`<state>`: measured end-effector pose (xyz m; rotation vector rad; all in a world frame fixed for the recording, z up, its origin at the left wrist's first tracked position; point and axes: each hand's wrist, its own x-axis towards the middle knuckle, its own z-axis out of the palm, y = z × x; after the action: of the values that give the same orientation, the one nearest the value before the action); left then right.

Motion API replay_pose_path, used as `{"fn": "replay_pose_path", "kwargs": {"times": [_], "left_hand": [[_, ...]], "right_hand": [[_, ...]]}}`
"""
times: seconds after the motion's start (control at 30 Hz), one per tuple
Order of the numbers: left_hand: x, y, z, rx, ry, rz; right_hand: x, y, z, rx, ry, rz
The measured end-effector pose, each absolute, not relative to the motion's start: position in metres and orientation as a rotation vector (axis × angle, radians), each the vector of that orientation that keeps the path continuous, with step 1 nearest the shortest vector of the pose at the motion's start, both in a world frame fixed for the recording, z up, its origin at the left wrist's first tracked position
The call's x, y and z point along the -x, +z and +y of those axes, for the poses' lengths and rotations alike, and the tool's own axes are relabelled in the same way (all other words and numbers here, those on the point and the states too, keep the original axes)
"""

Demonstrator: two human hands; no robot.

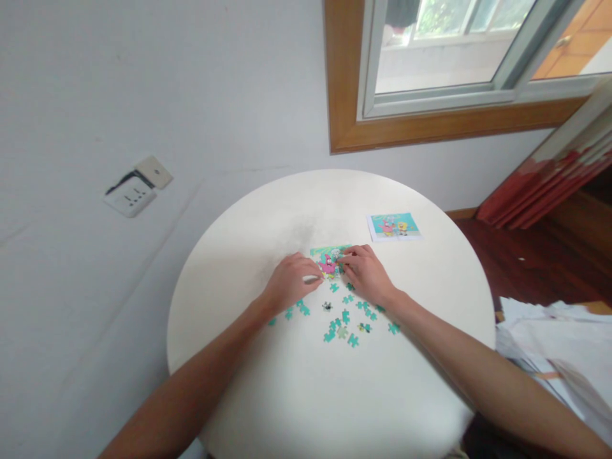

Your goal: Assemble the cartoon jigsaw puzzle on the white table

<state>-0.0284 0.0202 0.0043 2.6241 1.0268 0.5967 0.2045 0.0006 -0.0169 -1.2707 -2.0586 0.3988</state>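
A partly joined jigsaw puzzle [327,264] lies on the round white table, showing a pink starfish figure on a teal ground. At its left edge is my left hand [292,280], thumb and fingertips brought together; what is between them is too small to make out. My right hand [366,273] reaches over the puzzle's right side with curled fingers, its fingertips pinched at a puzzle piece there. Both hands hide parts of the puzzle. Several loose teal pieces [345,316] are scattered nearer to me, along with a piece with a dark mark [327,306].
A picture card [394,226] with the same cartoon figures lies at the table's back right. The white table [287,395] stands against a wall with a socket [130,196] and a window. Papers [549,344] are piled to the right, below a red and white curtain [549,172].
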Motion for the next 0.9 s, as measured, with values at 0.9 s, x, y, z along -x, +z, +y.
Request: {"fn": "replay_pose_path", "kwargs": {"times": [0.9], "left_hand": [[0.025, -0.006, 0.023, -2.673, 0.561, 1.012]], "right_hand": [[-0.199, -0.008, -0.005, 1.3, 0.327, -2.353]]}}
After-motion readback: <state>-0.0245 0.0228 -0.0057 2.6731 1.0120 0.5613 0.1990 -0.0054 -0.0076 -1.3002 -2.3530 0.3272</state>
